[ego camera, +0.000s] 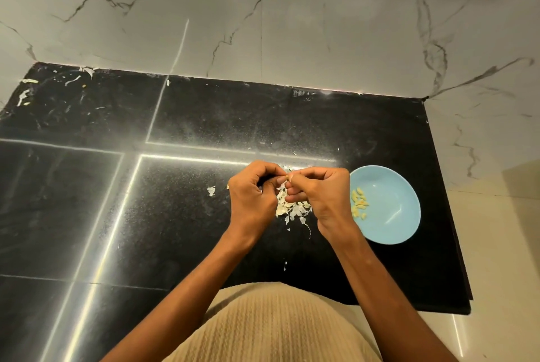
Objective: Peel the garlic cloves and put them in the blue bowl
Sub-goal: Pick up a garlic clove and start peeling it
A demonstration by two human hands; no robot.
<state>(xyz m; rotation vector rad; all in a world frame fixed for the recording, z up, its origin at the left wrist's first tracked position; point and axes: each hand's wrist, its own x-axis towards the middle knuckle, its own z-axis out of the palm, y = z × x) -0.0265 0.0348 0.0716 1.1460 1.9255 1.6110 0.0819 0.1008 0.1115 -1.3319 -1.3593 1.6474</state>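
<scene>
Meeting fingertip to fingertip over a heap of pale papery garlic skins point(292, 206) on the glossy black stone counter point(190, 215), the left hand point(251, 195) and right hand point(321, 192) pinch a small garlic clove point(289, 176), fingers curled. Just right, the round light-blue bowl point(400, 215) holds peeled yellowish cloves point(360, 203). Beyond rises a white veined marble wall point(263, 25).

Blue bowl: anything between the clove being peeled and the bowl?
Nothing visible. Both hands pinch the garlic clove between them, left hand, right hand, above the pile of skins. The blue bowl sits just right of the right hand on the black counter, uncovered, with peeled cloves inside.
</scene>
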